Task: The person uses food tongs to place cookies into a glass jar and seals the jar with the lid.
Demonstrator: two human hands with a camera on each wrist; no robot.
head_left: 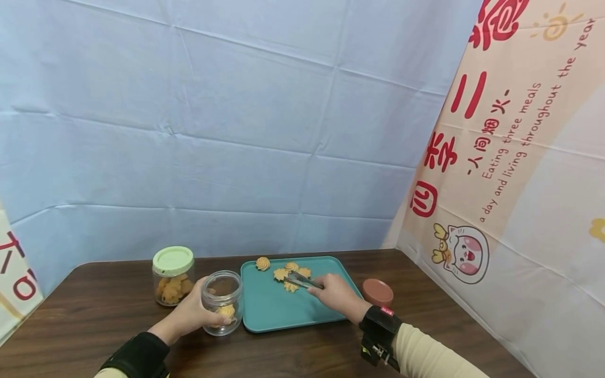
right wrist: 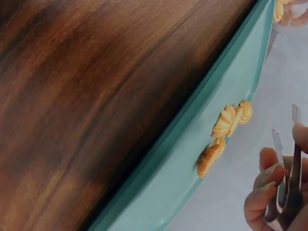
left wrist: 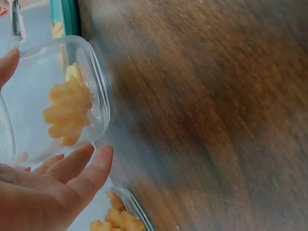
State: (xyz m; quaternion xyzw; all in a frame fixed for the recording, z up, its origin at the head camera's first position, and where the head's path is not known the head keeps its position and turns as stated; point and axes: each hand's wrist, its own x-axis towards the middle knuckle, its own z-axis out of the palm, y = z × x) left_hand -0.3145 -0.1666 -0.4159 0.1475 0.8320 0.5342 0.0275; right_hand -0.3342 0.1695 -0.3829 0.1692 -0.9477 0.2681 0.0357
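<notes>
My left hand (head_left: 189, 314) grips a clear, lidless jar (head_left: 221, 300) from its left side, thumb across the front. Inside the jar lie butter cookies (left wrist: 70, 113), low near its base. In my right hand (head_left: 334, 294) is a pair of small metal tongs (right wrist: 288, 204), pinched between thumb and fingers. The serrated tips stand apart with nothing between them in the right wrist view. Seen from the head, the tongs overlap a group of several piped cookies (head_left: 291, 287) on the teal tray (head_left: 283, 313). One more cookie (head_left: 262, 263) sits at the tray's far left corner.
Left of the held jar stands another jar (head_left: 172, 286) with a pale green lid (head_left: 173, 259) and cookies inside. A reddish-brown round lid (head_left: 378, 292) lies right of the tray. Blue cloth (head_left: 236, 131) hangs behind the dark wooden table (head_left: 108, 299).
</notes>
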